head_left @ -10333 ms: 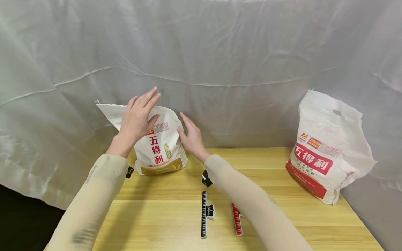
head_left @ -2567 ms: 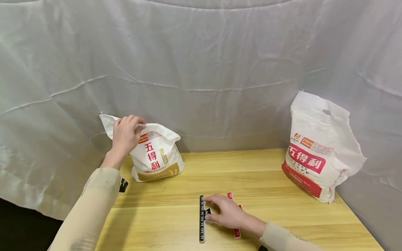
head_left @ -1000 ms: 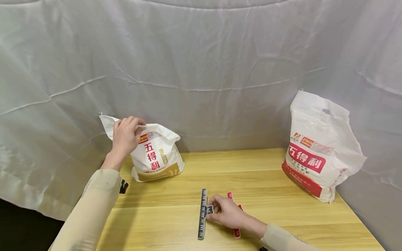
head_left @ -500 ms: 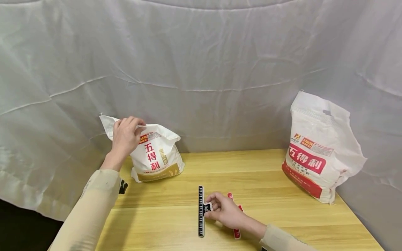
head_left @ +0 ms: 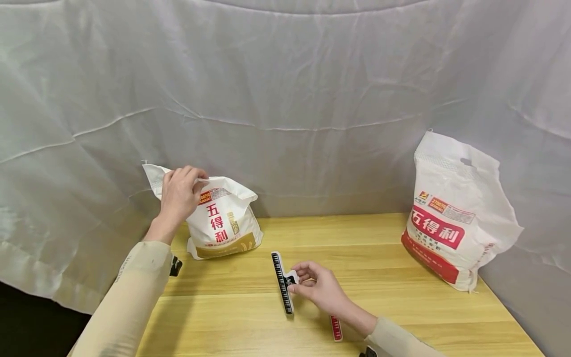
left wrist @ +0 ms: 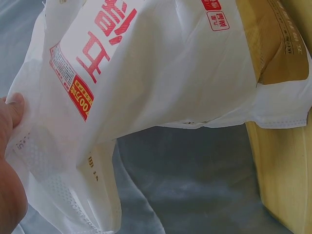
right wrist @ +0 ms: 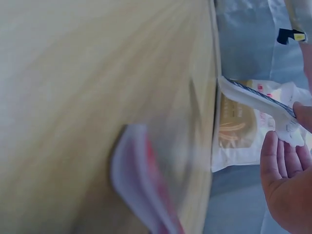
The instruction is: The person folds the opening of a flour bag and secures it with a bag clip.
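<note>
On the left of the table stands a white flour bag [head_left: 232,214] with red characters and a gold base band. My left hand [head_left: 180,193] grips its top edge; the left wrist view shows the thumb on the white cloth [left wrist: 36,92], while the other fingers are mostly hidden. A black bag clip [head_left: 282,283] with a piano-key pattern is pinched by its handle between thumb and fingers of my right hand [head_left: 322,287]. In the right wrist view the clip [right wrist: 256,100] is off the table, its long bar pointing away from the hand.
A red piano-key clip [head_left: 336,328] lies on the wooden table [head_left: 339,233], partly under my right forearm. At the far right another flour bag [head_left: 455,213] with a red band stands upright. A grey cloth [head_left: 285,163] hangs behind the table.
My right hand has taken hold of the black clip and lifted it, moving it slightly away and tilting it. Earlier, my left hand came to grip the bag's top, which now sits lower.
</note>
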`<state>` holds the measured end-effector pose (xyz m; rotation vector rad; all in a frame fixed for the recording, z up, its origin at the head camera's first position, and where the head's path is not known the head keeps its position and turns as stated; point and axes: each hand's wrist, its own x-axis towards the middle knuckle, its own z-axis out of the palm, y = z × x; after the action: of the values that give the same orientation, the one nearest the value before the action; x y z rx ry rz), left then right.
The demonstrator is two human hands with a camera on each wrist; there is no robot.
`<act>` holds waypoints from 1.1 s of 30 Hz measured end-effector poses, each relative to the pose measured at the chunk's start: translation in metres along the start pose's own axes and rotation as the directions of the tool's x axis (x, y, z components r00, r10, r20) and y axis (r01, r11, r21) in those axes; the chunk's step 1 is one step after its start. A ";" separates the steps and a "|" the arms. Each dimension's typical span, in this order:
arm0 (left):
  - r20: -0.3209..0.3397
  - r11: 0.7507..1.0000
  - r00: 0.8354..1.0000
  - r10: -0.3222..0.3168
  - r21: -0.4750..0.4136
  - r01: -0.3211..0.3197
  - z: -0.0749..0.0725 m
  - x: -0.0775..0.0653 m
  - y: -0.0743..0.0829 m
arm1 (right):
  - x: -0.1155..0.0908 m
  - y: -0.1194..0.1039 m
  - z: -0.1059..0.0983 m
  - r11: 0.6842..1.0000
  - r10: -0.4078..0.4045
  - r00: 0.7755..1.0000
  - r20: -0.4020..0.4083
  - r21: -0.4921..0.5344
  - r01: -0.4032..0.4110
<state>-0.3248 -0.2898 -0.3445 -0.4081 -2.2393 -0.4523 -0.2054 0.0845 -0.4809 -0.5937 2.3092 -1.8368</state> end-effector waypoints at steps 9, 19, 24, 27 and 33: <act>0.013 1.000 1.000 -0.007 0.010 0.007 0.001 -0.001 -0.001 | 0.015 -0.014 0.000 0.998 -0.057 0.997 -0.053 -0.013 0.057; 0.008 1.000 1.000 0.002 0.004 -0.002 0.003 -0.002 -0.001 | 0.037 -0.038 -0.007 0.991 -0.131 0.988 -0.078 -0.002 0.131; -0.005 1.000 1.000 0.009 0.003 -0.009 0.004 -0.001 -0.002 | 0.046 -0.050 -0.009 0.985 -0.170 0.980 -0.100 -0.012 0.170; -0.008 1.000 1.000 0.010 -0.001 -0.010 0.004 -0.001 -0.002 | 0.053 -0.056 -0.010 0.979 -0.203 0.973 -0.111 -0.029 0.201; -0.006 1.000 1.000 0.006 -0.006 -0.006 0.003 -0.001 -0.003 | 0.068 -0.070 -0.011 0.968 -0.246 0.962 -0.120 -0.087 0.237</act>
<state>-0.3275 -0.2914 -0.3473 -0.4158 -2.2314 -0.4573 -0.2556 0.0555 -0.4014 -0.8242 2.4924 -1.9555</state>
